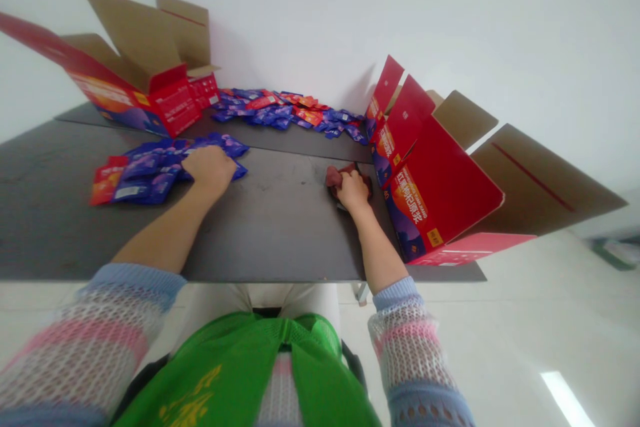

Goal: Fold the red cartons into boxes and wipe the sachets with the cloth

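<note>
My left hand, fingers curled under, is at the right end of a pile of shiny blue-purple sachets. Some of them stick out past the hand, and its fingertips are hidden, so what they grip cannot be made out. A red-orange sachet lies at the pile's left end. Over to the right, my right hand is closed on a crumpled reddish-brown cloth, pressed to the grey table. The cloth bunches up around the fingers.
At the back left stands an open red carton with its flaps raised. More open red cartons line the right side, close to my right hand. Along the wall lies a long row of blue and red sachets. The table's front edge is near my body.
</note>
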Demonstrator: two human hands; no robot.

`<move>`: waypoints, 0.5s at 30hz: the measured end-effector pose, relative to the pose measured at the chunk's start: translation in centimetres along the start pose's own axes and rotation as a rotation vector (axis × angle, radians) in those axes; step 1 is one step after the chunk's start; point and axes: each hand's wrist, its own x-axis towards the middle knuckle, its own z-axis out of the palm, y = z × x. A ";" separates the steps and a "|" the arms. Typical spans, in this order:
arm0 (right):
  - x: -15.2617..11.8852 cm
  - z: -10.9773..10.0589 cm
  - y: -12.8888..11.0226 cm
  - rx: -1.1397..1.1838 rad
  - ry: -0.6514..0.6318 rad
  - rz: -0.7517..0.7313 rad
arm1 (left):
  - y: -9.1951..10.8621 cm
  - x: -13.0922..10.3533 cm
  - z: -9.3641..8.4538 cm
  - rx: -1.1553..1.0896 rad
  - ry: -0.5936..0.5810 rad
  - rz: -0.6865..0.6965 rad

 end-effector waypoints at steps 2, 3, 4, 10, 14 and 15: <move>0.0 0.0 0.0 0.003 -0.003 0.001 | 0.4 -0.6 -0.1 -0.054 0.057 0.047; 0.0 0.1 0.0 0.003 -0.002 0.001 | 0.7 -0.9 -0.1 -0.096 0.080 0.075; 0.1 0.2 0.0 0.003 0.001 -0.001 | 1.0 -1.2 0.0 -0.142 0.089 0.104; 0.2 0.5 0.1 0.002 0.010 -0.008 | 3.9 -1.1 3.4 -0.201 0.012 0.420; 0.2 0.5 -0.2 -0.003 0.001 -0.001 | 6.9 0.6 6.1 -0.192 -0.042 0.645; 0.2 0.5 -0.3 -0.006 0.000 0.005 | 8.0 1.1 6.6 -0.211 -0.034 0.646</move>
